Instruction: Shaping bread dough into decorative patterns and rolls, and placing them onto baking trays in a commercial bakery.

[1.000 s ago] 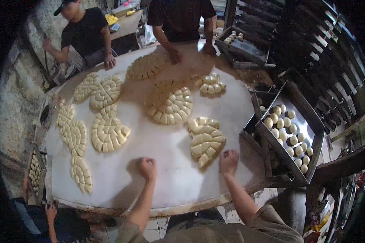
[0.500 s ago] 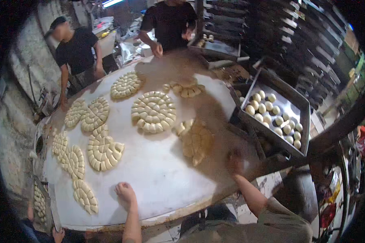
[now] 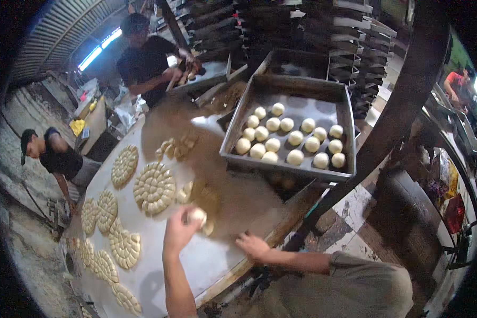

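Note:
My left hand (image 3: 179, 233) is closed on a pale dough ball (image 3: 197, 217) above the worktable (image 3: 212, 259). Just beyond it, a partly hidden cluster of dough pieces (image 3: 185, 192) lies in shadow. My right hand (image 3: 253, 247) is low over the table's near edge, its fingers loosely spread and nothing visible in them. Flat round clusters of cut dough, such as the large dough round (image 3: 154, 188), cover the left and far parts of the table. Right of them, a deep metal tray (image 3: 318, 108) holds many smooth dough balls (image 3: 295, 138).
A dark post (image 3: 392, 122) slants up right of the tray. Across the table a co-worker (image 3: 146, 63) handles dough at another metal tray (image 3: 212, 71). A second co-worker (image 3: 69, 156) leans at the left edge. Stacked trays (image 3: 350, 47) stand behind.
The view has swung right, bringing the tray toward the middle. My left hand, a fist over bare table before, now holds a dough ball. My right hand has come away from beside the tray.

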{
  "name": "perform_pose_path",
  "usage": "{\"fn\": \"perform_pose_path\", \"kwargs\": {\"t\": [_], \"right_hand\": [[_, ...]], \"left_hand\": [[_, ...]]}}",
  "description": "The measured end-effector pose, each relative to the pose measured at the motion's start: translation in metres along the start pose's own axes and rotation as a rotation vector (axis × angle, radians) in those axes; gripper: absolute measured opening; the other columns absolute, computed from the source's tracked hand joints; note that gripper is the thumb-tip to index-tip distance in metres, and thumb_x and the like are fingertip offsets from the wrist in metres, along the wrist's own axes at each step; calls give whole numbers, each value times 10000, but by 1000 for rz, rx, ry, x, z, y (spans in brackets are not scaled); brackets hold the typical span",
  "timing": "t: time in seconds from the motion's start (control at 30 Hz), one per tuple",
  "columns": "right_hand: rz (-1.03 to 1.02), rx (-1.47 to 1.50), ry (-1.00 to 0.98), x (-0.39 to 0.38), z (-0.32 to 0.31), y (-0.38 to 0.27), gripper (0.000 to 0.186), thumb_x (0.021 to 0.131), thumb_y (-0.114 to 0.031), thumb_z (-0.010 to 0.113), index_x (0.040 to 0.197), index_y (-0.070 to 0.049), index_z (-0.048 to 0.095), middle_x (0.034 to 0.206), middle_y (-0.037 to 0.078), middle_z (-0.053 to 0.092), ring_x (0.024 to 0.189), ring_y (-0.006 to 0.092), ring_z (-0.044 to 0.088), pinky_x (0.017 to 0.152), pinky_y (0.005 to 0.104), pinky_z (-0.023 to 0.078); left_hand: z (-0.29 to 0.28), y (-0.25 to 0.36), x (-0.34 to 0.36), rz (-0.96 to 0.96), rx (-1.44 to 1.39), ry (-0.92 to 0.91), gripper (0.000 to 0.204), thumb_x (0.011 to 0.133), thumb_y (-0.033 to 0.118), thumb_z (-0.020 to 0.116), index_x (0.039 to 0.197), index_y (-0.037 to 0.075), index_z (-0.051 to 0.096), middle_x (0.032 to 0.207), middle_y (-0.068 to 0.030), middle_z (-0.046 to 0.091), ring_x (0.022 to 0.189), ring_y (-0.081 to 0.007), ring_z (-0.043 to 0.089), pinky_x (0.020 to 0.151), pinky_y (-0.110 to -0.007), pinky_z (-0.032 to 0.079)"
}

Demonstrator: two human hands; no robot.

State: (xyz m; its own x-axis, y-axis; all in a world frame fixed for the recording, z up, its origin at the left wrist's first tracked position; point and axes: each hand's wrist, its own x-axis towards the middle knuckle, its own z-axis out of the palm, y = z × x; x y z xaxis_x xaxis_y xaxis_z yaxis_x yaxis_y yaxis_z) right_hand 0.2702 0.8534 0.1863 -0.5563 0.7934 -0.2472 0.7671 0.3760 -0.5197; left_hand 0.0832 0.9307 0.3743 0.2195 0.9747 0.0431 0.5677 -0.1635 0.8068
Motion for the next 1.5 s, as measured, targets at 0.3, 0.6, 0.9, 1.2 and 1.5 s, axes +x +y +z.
{"fn": "perform_pose_path", "kwargs": {"t": [0.3,0.6,0.9,1.2,1.5], "right_hand": [[-263,785,5,-105,-83,58,434,803,-183,591,1193,-22,492,1063,210,594,998,332,581,851,406,460],[-130,196,1238,-146,-326,170,327,753,-78,682,1049,-1,564,892,135,607,776,231,583,675,330,484],[-63,673,1106,-123,-325,128,321,887,-205,531,1082,46,576,1048,148,611,939,192,588,814,280,453],[386,714,441,34,-17,-8,231,859,-151,558,983,34,622,846,142,649,802,194,601,714,294,459],[596,1070,297,117,-20,-24,354,893,-253,528,1150,-12,552,902,115,639,921,218,611,693,289,494]], "left_hand": [[247,180,282,838,227,217,411,759,107,627,1145,4,528,1174,-166,541,1058,-312,529,933,-385,407],[208,144,249,662,-37,13,656,906,438,465,1336,-40,338,1341,-245,399,1243,-337,404,1043,-412,291],[75,-104,-17,-349,-294,851,220,910,194,523,978,-9,574,891,-75,594,881,-182,568,812,-311,450],[109,-206,-84,-331,275,556,302,785,343,651,888,59,667,968,-106,576,950,-287,516,820,-430,412],[103,-149,-24,-536,-1434,362,361,777,79,628,1099,-15,496,1060,-127,555,929,-211,567,763,-331,483]]}}
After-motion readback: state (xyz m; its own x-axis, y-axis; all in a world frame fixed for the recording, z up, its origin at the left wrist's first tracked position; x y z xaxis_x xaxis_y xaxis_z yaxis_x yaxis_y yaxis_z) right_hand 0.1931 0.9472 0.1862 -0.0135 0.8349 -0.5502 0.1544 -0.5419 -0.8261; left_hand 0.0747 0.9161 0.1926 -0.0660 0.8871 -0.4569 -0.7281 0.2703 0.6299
